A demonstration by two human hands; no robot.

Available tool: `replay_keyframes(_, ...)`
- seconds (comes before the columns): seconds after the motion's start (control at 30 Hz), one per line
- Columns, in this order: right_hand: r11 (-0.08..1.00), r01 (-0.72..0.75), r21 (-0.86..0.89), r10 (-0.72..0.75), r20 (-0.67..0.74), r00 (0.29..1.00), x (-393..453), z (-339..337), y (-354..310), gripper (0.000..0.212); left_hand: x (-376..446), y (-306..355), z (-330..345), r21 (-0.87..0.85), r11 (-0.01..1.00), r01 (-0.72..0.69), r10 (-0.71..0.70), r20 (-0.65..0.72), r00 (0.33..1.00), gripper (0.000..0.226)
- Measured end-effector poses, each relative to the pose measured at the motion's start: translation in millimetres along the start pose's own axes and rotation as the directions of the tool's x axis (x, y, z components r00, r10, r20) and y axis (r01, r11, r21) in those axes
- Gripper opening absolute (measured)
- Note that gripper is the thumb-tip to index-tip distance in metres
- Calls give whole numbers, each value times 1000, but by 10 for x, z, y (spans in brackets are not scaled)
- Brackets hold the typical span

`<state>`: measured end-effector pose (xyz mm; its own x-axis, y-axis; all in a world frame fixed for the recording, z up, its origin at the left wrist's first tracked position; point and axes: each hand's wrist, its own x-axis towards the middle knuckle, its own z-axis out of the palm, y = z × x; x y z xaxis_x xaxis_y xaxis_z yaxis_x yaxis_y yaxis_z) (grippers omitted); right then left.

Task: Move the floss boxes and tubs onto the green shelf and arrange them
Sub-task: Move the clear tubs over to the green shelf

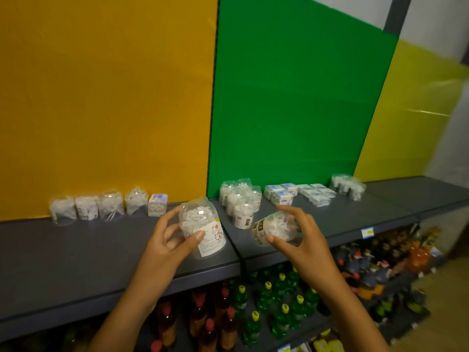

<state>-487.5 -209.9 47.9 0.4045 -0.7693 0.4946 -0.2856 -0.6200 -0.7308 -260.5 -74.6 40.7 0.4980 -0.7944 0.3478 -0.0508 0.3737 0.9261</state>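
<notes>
**Spotter:** Which step are we on?

**Operator:** I'd call it the carry. My left hand (167, 235) is curled round a clear plastic tub with a cartoon label (203, 228), tipped over and held above the dark grey shelf board (76, 262), near the seam between the orange-backed and green-backed sections. My right hand (302, 235) pinches a smaller clear tub with a dark printed label (272, 228), lying almost sideways, just past that seam and near the green section's front edge.

**Spotter:** What's left behind?

**Operator:** Along the back edge of the orange-backed section: a row of four clear tubs (99, 207), then one small white and blue floss box (157, 205) at its right end. They have not been moved yet.

**Spotter:** And the green side?

**Operator:** A huddle of clear tubs (238, 199) at the back left, white and blue boxes (279, 193) beside them, flat packs (317, 195), then another tub cluster (347, 185) at the right end.

**Spotter:** Contents?

**Operator:** Every tub shows a tangle of small white pieces; floss picks, I'd guess, too blurred to confirm.

**Spotter:** Next?

**Operator:** Probably turning both tubs upright and setting them by the huddle.
</notes>
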Motion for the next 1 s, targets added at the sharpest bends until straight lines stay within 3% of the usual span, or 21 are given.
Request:
replay_keyframes(0.1, 1000, -22, 0, 22, -26, 999, 97, -139, 194, 54, 131, -46, 195, 18, 999, -27, 27, 37, 999, 65)
replay_keyframes(0.27, 998, -35, 42, 36, -24, 999, 323, -253, 520, 51, 455, -216, 423, 31, 999, -41, 39, 78, 996, 61)
replay_keyframes(0.6, 999, -35, 29, 33, 64, 997, 1267, -351, 1238, 54, 1518, -540, 923, -182, 983, 27, -30, -15, 999, 52)
replay_keyframes(1.0, 999, 15, 41, -17, 50, 999, 2143, -620, 1826, 50, 2335, -738, 1566, -5, 999, -46, 46, -7, 999, 53)
